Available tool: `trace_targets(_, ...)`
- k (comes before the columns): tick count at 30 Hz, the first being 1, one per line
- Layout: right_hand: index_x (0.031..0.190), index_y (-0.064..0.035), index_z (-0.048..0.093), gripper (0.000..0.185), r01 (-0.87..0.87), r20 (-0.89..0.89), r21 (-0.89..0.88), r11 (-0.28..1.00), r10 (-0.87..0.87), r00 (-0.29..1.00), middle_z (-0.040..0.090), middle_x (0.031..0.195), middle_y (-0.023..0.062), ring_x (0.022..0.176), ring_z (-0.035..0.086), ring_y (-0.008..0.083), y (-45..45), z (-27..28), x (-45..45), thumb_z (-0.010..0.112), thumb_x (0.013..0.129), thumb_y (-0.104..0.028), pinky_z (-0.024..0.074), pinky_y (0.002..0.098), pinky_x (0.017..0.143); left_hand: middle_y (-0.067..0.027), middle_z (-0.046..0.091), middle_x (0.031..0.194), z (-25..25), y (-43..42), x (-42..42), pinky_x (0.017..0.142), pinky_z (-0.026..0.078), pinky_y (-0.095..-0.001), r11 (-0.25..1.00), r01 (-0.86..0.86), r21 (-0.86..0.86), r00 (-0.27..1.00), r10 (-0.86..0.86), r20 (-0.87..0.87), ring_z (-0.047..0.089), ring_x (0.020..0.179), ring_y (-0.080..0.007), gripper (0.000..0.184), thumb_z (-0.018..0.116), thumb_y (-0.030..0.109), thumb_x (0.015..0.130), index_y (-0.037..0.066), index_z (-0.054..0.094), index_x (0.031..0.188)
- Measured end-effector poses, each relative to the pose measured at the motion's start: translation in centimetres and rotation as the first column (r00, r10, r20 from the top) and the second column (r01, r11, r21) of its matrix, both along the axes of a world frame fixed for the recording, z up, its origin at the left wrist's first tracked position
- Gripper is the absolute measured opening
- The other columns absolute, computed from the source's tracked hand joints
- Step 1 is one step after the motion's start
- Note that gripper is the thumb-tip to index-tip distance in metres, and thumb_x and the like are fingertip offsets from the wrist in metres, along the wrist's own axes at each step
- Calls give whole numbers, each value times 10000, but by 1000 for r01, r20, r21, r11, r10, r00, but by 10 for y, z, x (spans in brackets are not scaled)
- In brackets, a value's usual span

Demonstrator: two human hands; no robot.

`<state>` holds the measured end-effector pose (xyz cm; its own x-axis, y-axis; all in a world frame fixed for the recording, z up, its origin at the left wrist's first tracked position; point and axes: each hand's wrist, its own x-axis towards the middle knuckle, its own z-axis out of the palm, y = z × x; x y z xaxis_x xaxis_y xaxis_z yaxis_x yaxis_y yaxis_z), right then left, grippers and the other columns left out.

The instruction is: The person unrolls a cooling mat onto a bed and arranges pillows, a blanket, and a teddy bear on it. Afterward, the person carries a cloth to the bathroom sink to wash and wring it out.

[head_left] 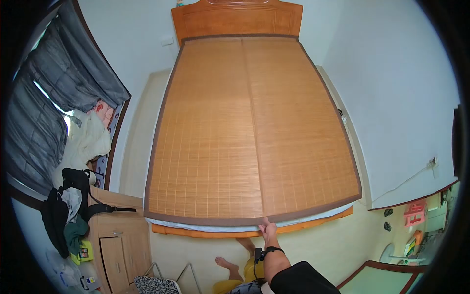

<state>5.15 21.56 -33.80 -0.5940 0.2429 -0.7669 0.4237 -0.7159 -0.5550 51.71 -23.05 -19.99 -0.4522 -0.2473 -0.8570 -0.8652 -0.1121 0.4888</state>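
A brown bamboo mat (210, 127) with a dark border lies flat over the bed, with a fold line down its middle. My right hand (268, 228) is at the foot of the bed, its fingers closed on the mat's border near that fold line. A black strap circles the wrist. Under the mat, a light blue sheet edge (196, 227) shows above the orange wooden bed frame (181, 233). My left hand is not in view.
The wooden headboard (237, 19) stands at the far end. To the left are grey curtains (34, 122), a wooden cabinet (115, 235) with clothes and bags, and a chair (156, 285) below. A pink stool (415, 213) and a cable (401, 185) are at right.
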Motion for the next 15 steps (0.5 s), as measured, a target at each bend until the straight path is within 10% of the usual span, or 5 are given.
trace_targets(15, 969, -15, 591, 133, -64, 229, 146, 987, 29, 973, 638, 812, 87, 622, 640, 210, -2, -50, 27, 614, 917, -136, 604, 353, 542, -102, 663, 1013, 4, -27, 6, 665, 528, -329, 999, -49, 21, 999, 48, 25, 650, 808, -191, 400, 550, 303, 927, 67, 552, 1249)
